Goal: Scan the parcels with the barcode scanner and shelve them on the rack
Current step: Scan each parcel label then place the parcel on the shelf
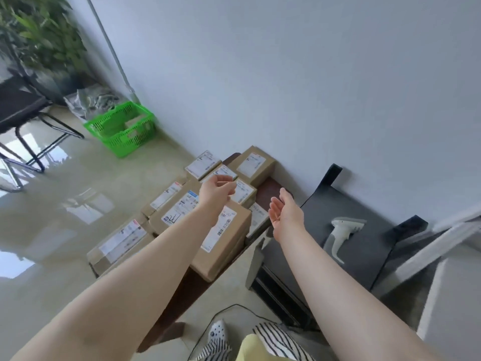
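Several brown cardboard parcels (223, 246) with white shipping labels lie packed together on a low dark-brown table (268, 190) against the wall. My left hand (217, 190) hovers above the middle parcels, fingers loosely curled and holding nothing. My right hand (285, 212) is stretched out to the right of the pile, palm turned inward, fingers apart and empty. A white and grey barcode scanner (341, 234) lies on a dark grey surface (369, 246) to the right of my right hand, untouched.
A green plastic basket (122, 127) with parcels stands on the glossy floor by the wall. A black metal-legged chair (23, 118) and a leafy plant (39, 29) are at the far left. White frame parts (440, 246) are at the right. A black cable (216, 316) runs near my feet.
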A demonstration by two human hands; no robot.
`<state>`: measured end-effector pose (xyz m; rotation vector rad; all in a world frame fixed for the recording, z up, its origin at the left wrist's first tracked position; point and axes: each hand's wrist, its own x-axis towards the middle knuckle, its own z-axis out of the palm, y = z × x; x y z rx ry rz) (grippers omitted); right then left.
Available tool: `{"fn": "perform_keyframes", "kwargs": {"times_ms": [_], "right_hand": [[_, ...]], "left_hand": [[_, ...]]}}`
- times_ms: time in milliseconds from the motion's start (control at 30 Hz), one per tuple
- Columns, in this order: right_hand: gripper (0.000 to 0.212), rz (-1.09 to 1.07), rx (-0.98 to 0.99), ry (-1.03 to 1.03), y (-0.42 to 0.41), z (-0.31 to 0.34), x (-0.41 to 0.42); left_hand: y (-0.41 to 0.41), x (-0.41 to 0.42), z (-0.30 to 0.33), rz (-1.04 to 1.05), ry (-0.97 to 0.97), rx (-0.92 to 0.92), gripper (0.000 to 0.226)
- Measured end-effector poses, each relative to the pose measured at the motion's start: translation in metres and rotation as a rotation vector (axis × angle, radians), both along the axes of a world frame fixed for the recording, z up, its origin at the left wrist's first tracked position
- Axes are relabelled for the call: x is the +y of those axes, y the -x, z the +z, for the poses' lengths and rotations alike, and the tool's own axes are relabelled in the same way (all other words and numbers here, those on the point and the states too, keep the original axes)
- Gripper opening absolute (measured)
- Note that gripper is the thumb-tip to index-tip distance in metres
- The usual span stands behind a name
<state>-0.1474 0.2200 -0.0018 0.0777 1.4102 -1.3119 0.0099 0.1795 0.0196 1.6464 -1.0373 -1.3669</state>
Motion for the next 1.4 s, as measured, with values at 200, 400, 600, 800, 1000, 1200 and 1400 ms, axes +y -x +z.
{"fn": "perform_keyframes", "kwargs": {"times_ms": [200,400,600,800,1000,1200,1400], "right_hand": [[0.026,0.019,0.043,-0.079,0.002,-0.018,-0.065],[0.028,0.128,0.077,-0.141,0.01,-0.062,-0.148],[0.05,0.278,0.155,-0.204,0.035,-0.133,-0.221],[0.08,0.387,0.145,-0.307,0.044,-0.198,-0.26],[0.095,0.503,0.092,-0.365,0.041,-0.24,-0.275],[0.048,0.522,0.063,-0.268,0.036,-0.245,-0.281],[0.037,0.335,-0.067,-0.241,0.029,-0.235,-0.272]], "left_hand": [[-0.005,-0.079,-0.011,-0.131,0.019,-0.114,0.014],[-0.006,-0.162,-0.053,-0.362,0.074,-0.416,0.034],[0.016,-0.247,-0.113,-0.475,0.019,-0.631,0.053],[0.047,-0.307,-0.17,-0.692,-0.074,-0.898,0.067],[0.058,-0.335,-0.221,-0.745,-0.207,-1.014,0.061],[0.06,-0.343,-0.235,-0.749,-0.238,-1.006,0.052],[0.058,-0.328,-0.215,-0.658,-0.147,-0.777,0.07]]}}
